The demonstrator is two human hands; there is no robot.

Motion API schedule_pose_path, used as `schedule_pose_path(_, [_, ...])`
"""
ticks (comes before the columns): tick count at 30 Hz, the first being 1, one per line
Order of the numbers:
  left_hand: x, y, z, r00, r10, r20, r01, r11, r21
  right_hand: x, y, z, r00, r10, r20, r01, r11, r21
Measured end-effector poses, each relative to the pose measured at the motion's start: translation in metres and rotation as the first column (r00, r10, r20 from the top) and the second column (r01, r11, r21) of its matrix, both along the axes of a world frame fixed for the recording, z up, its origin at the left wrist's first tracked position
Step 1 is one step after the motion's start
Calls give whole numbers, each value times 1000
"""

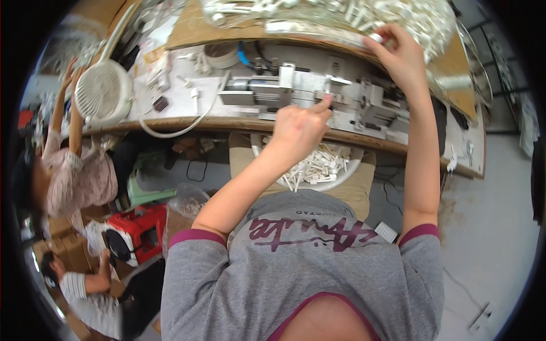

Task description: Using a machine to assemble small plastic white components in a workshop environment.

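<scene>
Left hand (301, 131) over near edge of bench (179, 108), index finger stretched to metal fixture (341, 98); other fingers curled, cannot tell whether clamped on anything. Right hand (402, 59) toward far edge, thumb and index finger clamped on small white piece (376, 38), beside heap of white parts (421, 23). Bowl (354, 169) of white pieces on lap, below near edge.
</scene>
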State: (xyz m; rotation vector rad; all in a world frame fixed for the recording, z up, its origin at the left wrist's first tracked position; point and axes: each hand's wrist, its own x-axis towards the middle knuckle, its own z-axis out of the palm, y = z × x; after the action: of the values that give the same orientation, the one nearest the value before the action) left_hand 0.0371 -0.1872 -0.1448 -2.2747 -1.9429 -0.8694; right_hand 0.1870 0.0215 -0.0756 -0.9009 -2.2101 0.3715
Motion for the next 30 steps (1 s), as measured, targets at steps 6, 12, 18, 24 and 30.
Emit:
schedule_pose_path(6, [-1,4,-50,994,-33,103,10,977,211,-11,-39,8,879,66,-473,-302,844,-443])
schedule_pose_path(12, [16,17,-45,998,35,43,-37,997,70,8,-40,-20,839,-15,-544,-271,856,-441])
schedule_pose_path(18, [18,1,-30,993,49,109,-59,995,85,5,-66,-24,895,100,-435,-256,913,-318])
schedule_pose_path(24, [16,-27,-36,974,-127,188,142,988,-67,10,-76,-42,922,140,-362,-244,934,-262])
schedule_pose_path(30, [-9,-75,-30,942,-117,313,114,993,28,3,-102,-37,936,186,-298,-226,968,-106])
